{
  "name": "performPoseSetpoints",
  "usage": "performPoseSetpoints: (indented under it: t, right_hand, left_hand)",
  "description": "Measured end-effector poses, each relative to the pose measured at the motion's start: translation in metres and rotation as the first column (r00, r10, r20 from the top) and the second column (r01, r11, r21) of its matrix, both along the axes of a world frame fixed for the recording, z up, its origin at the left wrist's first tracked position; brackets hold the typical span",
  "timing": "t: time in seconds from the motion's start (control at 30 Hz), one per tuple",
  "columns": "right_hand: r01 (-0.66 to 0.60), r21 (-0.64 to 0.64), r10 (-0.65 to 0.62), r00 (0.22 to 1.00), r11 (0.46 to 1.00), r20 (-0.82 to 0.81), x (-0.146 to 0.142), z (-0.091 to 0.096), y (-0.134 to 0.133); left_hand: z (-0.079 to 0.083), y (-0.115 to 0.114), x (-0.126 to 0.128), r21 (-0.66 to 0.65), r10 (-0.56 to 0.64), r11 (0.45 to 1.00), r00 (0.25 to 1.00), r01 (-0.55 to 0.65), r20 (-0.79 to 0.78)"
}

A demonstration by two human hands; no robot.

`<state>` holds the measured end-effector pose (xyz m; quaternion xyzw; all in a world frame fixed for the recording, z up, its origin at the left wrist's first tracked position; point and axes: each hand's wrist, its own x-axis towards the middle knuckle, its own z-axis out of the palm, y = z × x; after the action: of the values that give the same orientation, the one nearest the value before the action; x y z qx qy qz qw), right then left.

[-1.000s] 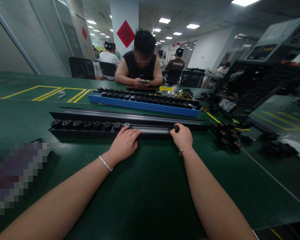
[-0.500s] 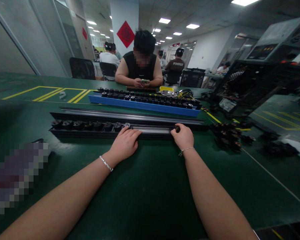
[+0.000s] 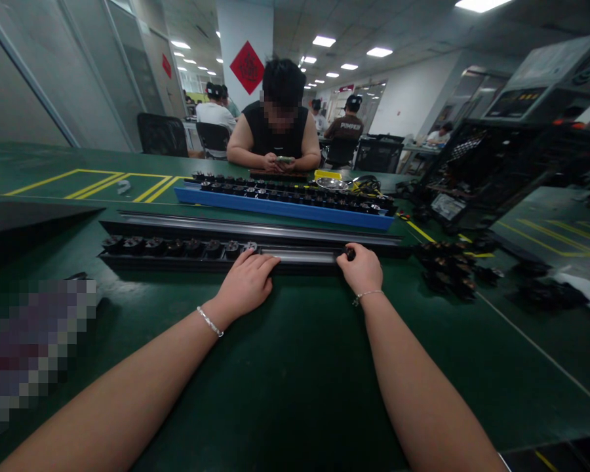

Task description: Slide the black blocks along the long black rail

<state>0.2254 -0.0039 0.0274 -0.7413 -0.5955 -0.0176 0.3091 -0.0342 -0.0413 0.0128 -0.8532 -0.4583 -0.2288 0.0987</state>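
Note:
In front of me lies a long black metal rail [image 3: 305, 269] with a bright inner channel. A row of several round black modules [image 3: 154, 245], resembling power sockets, fills its left part. My left hand [image 3: 248, 278] lies over the rail with its fingers stretched out, the fingertips at the rightmost module [image 3: 250, 247] of the row. Toward the rail's right end, my right hand [image 3: 362, 267] pinches a small black round module [image 3: 347, 252] between thumb and fingers. The fingers partly hide that piece. A bare stretch of channel shows between the hands.
A second black rail [image 3: 255, 227] lies just behind. Beyond it stands a blue rail [image 3: 285, 208] with modules. Loose black modules [image 3: 447, 269] are heaped at right. A dark slab [image 3: 29, 219] juts in from the left. A person [image 3: 275, 134] sits opposite, holding a phone.
A dark slab has come into view at the left edge above the blurred-out object. Both hands stay almost where they were on the rail.

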Motion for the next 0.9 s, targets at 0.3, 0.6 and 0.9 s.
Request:
performPoseSetpoints:
  t: [0.3, 0.6, 0.9]
  right_hand:
    - [-0.012, 0.022, 0.011, 1.0, 1.0, 0.015, 0.008, -0.004, 0.004]
    - [0.053, 0.022, -0.052, 0.999, 0.998, -0.005, 0.02, -0.005, 0.003]
    - [0.059, 0.063, -0.054, 0.995, 0.996, -0.088, 0.033, -0.01, 0.006]
  left_hand:
    - [0.0, 0.0, 0.0, 0.008, -0.002, 1.0, 1.0, 0.002, 0.003]
    - [-0.001, 0.0, -0.001, 0.005, 0.001, 1.0, 1.0, -0.001, -0.006]
    - [-0.001, 0.0, 0.0, 0.01, 0.007, 1.0, 1.0, -0.007, -0.015]
